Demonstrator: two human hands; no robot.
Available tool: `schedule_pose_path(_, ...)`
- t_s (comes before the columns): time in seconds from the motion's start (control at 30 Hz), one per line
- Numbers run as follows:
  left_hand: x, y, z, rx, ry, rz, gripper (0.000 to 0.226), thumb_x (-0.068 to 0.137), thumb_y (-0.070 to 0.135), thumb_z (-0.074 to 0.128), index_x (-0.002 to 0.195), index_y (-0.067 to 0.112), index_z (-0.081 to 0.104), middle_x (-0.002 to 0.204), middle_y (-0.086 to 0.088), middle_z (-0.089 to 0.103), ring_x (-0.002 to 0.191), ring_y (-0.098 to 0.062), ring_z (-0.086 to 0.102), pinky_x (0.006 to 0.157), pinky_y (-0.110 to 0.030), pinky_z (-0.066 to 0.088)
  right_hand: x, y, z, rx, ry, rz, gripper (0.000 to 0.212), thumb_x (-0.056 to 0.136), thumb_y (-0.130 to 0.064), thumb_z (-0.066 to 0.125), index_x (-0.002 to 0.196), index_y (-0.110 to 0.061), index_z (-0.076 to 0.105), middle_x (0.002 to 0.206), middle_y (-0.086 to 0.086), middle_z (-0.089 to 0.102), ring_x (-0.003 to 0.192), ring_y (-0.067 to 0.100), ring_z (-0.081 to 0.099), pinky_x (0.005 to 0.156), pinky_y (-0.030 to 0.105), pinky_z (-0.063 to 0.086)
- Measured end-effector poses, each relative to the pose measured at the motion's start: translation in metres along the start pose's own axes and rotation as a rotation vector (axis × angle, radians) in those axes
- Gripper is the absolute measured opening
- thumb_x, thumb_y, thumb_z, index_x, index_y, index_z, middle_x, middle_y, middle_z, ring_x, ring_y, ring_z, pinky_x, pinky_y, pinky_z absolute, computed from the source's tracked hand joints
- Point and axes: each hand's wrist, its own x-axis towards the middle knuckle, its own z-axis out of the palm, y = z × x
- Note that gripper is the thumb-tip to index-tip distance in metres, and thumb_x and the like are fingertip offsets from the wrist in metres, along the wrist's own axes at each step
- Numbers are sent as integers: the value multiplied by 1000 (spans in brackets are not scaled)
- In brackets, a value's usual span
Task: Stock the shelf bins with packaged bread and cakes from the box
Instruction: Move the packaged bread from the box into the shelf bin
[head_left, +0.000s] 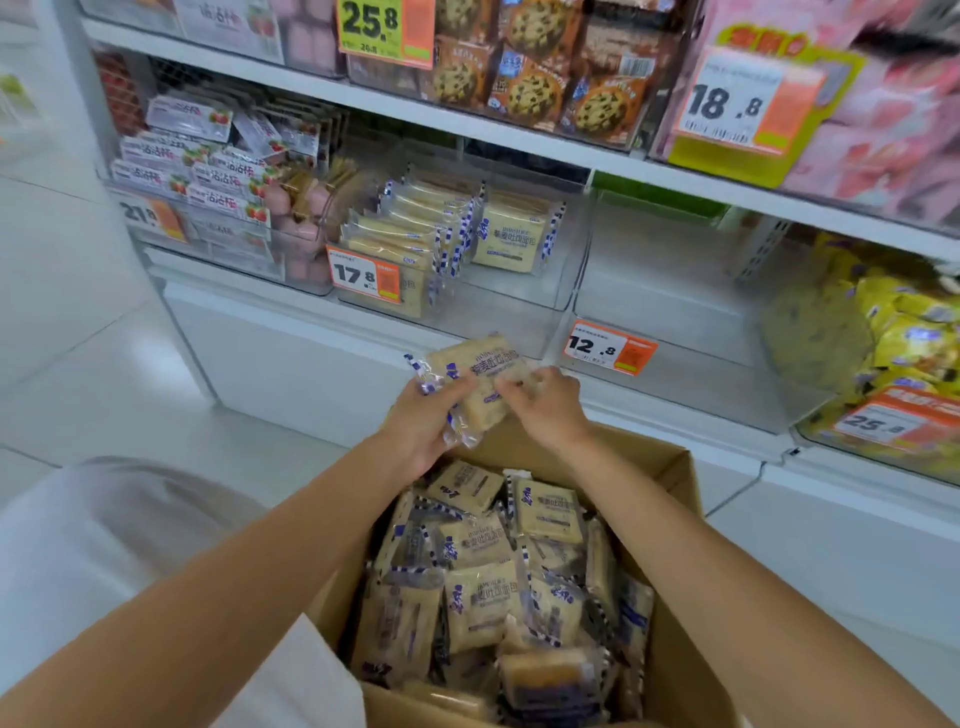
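Cardboard box (634, 457), crinkly bread pkt (485, 374).

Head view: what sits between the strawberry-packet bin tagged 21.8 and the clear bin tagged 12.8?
A clear plastic bin bearing an orange 17.8 price tag, holding beige bread packets with blue-striped ends; the head view shows it.

A single view is supplied, taken from head height and directed forward and down. The cardboard box (649, 460) is seen close below, the shelf bins (519, 293) just beyond.
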Motion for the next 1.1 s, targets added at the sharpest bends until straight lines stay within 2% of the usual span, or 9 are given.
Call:
schedule_pose_path(0.13, 2, 27, -10, 254, 1, 105, 29, 89, 3, 68, 117, 3, 61, 100, -10, 75, 87, -22, 73, 75, -36, 59, 0, -23, -27, -515, 18, -425, 93, 84, -56, 64, 154, -21, 12, 164, 2, 5, 150, 22, 5, 120, 48, 11)
schedule_pose_path(0.23, -1, 57, -9, 496, -106, 195, 25, 87, -1, 69, 106, 15, 63, 95, 1, 73, 83, -11, 70, 70, -19, 54, 6, -53, -41, -646, -155, -580, 106, 79, -52, 72, 155, -30, 2, 163, 0, 15, 150, 16, 4, 121, 45, -5)
schedule_pose_path(0.33, 7, 89, -8, 714, -158, 273, 41, 84, 14, 76, 119, 28, 59, 113, 8, 66, 101, -8, 64, 67, -9, 46, 19, -83, -49, -625, -124, -629, 90, 73, -52, 77, 147, -33, 30, 142, -4, 48, 132, 17, 43, 116, 38, 17)
schedule_pose_path(0.43, 31, 128, -14, 857, -149, 398, 83, 80, 14, 81, 149, 24, 35, 139, 10, 46, 125, -6, 45, 83, -14, 43, 39, -106, -68, -571, 43, -680, 71, 77, -49, 77, 136, -25, 46, 126, -1, 52, 111, 19, 52, 87, 32, 41)
schedule_pose_path(0.63, 119, 190, -31, 986, 31, 551, 56, 83, -22, 43, 131, 5, 59, 137, -10, 57, 127, -20, 53, 63, -5, 44, 116, -111, -96, -661, 250, -657, 53, 80, -36, 76, 124, -20, 51, 110, 4, 50, 101, 24, 51, 79, 40, 46)
schedule_pose_path(0.77, 187, 210, -28, 1399, 48, 505, 44, 92, 15, 54, 137, 18, 55, 148, -3, 48, 126, -26, 53, 96, -26, 45, 185, -102, -84, -818, 122, -479, 57, 80, -38, 75, 128, -17, 51, 124, 9, 54, 111, 29, 53, 86, 37, 46)
schedule_pose_path(0.83, 212, 213, -28, 1773, 16, 410, 58, 93, 43, 45, 149, 29, 38, 160, 1, 29, 144, -24, 32, 117, -39, 27, 218, -102, -75, -940, 97, -402, 62, 81, -37, 73, 133, -16, 47, 129, 12, 56, 114, 31, 55, 91, 40, 47)
schedule_pose_path(0.97, 236, 200, -45, 1925, -17, 393, 59, 99, 56, 23, 155, 38, 18, 166, 2, 4, 152, -17, -1, 121, -51, -6, 256, -89, -48, -1073, 48, -285, 83, 81, -40, 71, 147, -19, 26, 144, 14, 42, 127, 33, 44, 103, 42, 38)
schedule_pose_path(1.1, 243, 193, -53, 1871, -30, 395, 62, 97, 59, 18, 156, 40, 11, 166, 5, -2, 152, -14, -8, 119, -53, -12, 260, -73, -18, -1109, 100, -396, 88, 81, -40, 71, 148, -16, 20, 140, 13, 36, 129, 33, 35, 107, 40, 25)
